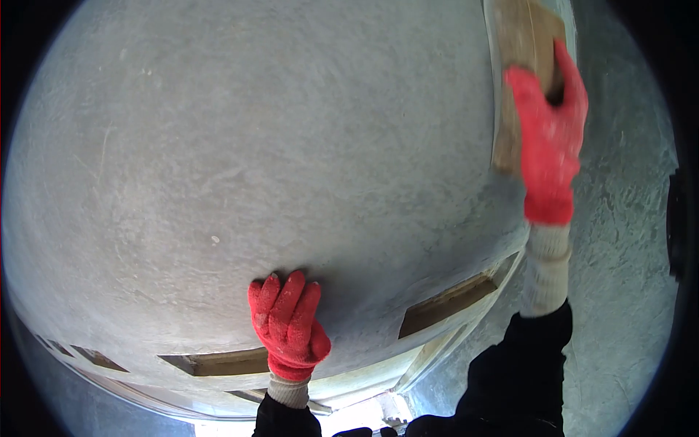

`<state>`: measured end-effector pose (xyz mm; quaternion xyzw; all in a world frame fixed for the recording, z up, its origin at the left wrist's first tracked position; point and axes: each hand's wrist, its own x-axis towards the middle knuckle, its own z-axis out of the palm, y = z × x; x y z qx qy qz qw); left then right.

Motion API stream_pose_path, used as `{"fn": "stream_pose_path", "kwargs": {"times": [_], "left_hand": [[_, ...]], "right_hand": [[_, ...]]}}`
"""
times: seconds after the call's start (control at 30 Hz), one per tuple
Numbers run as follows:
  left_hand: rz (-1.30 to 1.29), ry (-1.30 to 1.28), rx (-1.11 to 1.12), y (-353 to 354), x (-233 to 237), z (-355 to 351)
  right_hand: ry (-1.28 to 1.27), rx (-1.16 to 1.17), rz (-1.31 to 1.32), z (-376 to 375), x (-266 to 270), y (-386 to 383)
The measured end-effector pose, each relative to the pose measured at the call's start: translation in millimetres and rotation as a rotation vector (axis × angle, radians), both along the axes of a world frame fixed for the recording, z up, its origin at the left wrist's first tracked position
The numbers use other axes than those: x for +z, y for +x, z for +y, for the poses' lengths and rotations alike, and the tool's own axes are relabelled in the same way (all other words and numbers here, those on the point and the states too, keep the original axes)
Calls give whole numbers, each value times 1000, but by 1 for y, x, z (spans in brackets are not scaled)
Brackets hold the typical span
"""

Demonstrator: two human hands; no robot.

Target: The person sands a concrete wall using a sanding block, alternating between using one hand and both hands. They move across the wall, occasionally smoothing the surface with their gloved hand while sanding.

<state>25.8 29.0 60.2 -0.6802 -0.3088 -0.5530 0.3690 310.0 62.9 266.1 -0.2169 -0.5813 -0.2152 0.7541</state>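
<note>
My left hand [289, 324], in a red glove, rests against the broad grey plastered surface [218, 146], its fingertips touching it and spread slightly; nothing shows in it. At the upper right, my right hand [550, 135], also in a red glove, grips a flat brown board [520, 44] by its edge or a part behind it, thumb on one side and fingers on the other. The board lies along the right edge of the grey surface. What the palm holds is partly hidden, and this hand is slightly blurred.
Rectangular recesses [448, 304] run along the lower edge of the grey surface, another [226, 363] beside my left wrist. A rough grey wall [619, 218] stands at the right. Bright light shows at the bottom, and a dark object [676, 226] at the right edge.
</note>
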Motion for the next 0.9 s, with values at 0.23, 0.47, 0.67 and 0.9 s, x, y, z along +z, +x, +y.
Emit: {"fn": "stream_pose_path", "kwargs": {"times": [0.23, 0.47, 0.67, 0.9], "left_hand": [[-15, 16, -5, 1, 2, 0], [-14, 28, -7, 2, 1, 1], [27, -17, 24, -2, 0, -3], [47, 48, 58, -27, -7, -16]], "right_hand": [[-132, -366, -163, -5, -224, 4], [-114, -238, -33, 2, -43, 3], [-112, -191, 38, 5, -58, 9], [-129, -316, -162, 0, -219, 17]]}}
